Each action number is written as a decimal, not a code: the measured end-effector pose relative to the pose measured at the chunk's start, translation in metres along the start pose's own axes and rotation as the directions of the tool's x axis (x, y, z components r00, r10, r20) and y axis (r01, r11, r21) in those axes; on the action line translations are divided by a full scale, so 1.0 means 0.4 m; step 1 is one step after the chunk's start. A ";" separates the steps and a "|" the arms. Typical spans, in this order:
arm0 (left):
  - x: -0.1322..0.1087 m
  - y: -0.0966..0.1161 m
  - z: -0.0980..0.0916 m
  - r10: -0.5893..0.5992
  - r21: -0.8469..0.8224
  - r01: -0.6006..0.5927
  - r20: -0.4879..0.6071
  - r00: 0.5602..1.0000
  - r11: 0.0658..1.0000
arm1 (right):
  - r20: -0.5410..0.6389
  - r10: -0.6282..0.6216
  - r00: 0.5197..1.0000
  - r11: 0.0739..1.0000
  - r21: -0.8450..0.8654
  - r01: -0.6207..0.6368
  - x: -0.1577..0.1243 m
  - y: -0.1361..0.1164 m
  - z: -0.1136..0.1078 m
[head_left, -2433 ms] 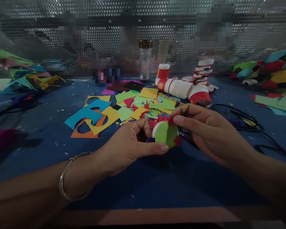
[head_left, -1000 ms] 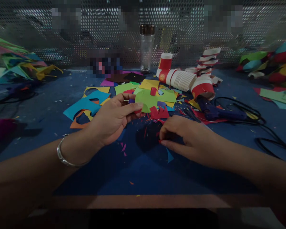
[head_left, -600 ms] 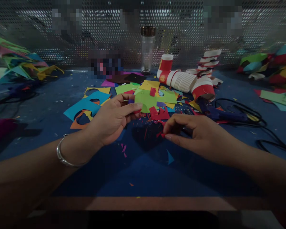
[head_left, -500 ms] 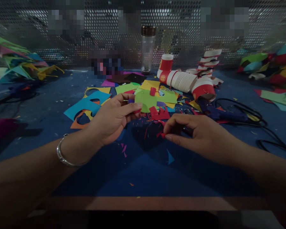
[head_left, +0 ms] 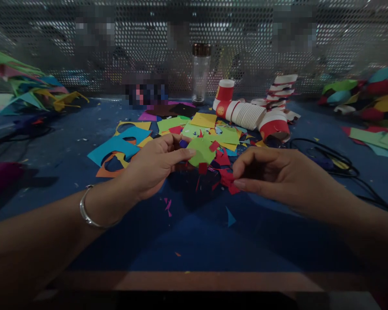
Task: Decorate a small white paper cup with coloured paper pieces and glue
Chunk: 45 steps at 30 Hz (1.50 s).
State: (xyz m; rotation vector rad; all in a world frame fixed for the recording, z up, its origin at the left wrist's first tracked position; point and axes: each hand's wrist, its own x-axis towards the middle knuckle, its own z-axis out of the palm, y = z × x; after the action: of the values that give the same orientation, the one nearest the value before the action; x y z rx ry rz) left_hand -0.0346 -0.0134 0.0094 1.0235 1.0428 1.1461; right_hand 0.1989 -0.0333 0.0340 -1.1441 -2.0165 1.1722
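Observation:
Between the thumb and fingers of my left hand [head_left: 163, 161] is a light green paper piece [head_left: 200, 150], tilted above the table. Small red squares show at its edge, one of them a red paper square [head_left: 202, 168] at the lower rim. My right hand [head_left: 268, 172] pinches a torn-looking red paper piece [head_left: 228, 178] to the right of the green one, with a gap between the two. Behind my hands lie overlapping scraps, among them a yellow paper sheet [head_left: 204, 120]. Blue paper with round cutouts [head_left: 111, 146] lies beyond my left forearm.
Stacked red and white paper cups [head_left: 245, 113] lie at the back right, near a clear bottle [head_left: 199, 79]. A black cable [head_left: 345, 170] coils beyond my right hand. Paper piles [head_left: 29, 86] stand at both sides. A perforated metal screen [head_left: 248, 56] closes the back.
My left hand has turned the green paper and brought it slightly nearer and lower. The right hand has shifted a little right, and more of the red piece in it shows.

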 end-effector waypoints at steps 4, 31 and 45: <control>-0.002 0.002 0.001 -0.017 0.033 0.017 -0.007 1.000 0.999 | -0.021 0.031 0.999 0.997 0.069 -0.030 -0.002 -0.005 -0.007; -0.017 -0.005 0.001 -0.113 -0.015 0.117 0.157 0.981 0.993 | -0.179 0.181 0.967 0.967 0.213 -0.141 0.011 0.016 -0.022; -0.042 0.008 0.003 -0.114 0.060 0.100 0.350 0.930 0.993 | -0.187 0.180 0.966 0.962 0.239 -0.133 0.020 0.009 -0.015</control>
State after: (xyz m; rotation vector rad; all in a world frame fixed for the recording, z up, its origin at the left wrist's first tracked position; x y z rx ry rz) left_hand -0.0358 -0.0299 0.0145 1.1421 0.8249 0.8152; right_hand 0.2010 -0.0229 0.0342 -1.2712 -1.6170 1.2653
